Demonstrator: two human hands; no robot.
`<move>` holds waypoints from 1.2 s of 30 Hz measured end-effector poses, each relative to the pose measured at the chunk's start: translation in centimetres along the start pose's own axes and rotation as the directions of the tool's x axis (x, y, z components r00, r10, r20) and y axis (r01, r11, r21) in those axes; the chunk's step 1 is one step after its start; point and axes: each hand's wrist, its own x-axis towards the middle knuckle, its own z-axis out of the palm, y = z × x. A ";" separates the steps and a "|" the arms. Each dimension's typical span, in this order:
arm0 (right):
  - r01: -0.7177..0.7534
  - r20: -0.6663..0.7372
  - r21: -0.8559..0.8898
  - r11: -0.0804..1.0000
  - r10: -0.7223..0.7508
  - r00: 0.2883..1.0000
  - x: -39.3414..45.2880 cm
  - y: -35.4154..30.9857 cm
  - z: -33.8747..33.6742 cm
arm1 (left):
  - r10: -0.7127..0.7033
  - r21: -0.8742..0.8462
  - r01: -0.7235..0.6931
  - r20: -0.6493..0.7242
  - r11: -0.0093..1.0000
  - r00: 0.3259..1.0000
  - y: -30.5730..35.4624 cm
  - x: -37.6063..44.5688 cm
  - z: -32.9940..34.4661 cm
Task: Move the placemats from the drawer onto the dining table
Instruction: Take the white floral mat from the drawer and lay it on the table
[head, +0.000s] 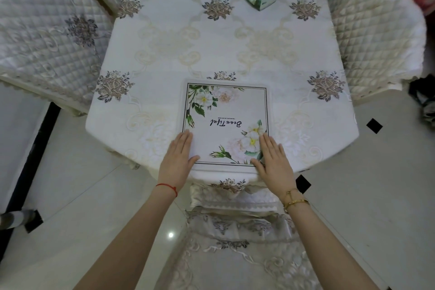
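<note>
My left hand (178,156) and right hand (270,158) lie flat and open on the flowery placemat (226,122). It sits on the dining table (211,49).

The left hand (179,156) covers the near left corner of the placemat (226,122), and the right hand (270,158) covers its near right corner. The small print line under the script word is too small to read. The far end of the bench (164,54) is cut by the top edge.
</note>
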 end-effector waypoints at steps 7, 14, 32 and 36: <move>-0.018 -0.073 0.087 0.996 0.024 0.997 -1.7 -1.1 -0.2 | 0.009 -0.031 -0.009 -0.018 0.999 1.000 -0.2 -2.6 -0.7; 0.010 -0.031 0.079 0.997 -0.007 1.000 -1.1 -3.9 1.3 | 0.019 -0.004 -0.019 -0.016 1.000 1.000 1.6 -2.3 0.8; -0.178 -0.223 0.261 0.949 0.239 0.945 -10.7 0.7 -5.2 | 0.137 -0.128 -0.154 -0.132 0.980 0.982 3.9 -6.2 -4.4; -0.168 -0.333 0.217 0.962 0.234 0.913 -16.2 2.2 -7.1 | 0.220 -0.115 -0.239 -0.154 0.964 0.963 7.7 -7.9 -5.6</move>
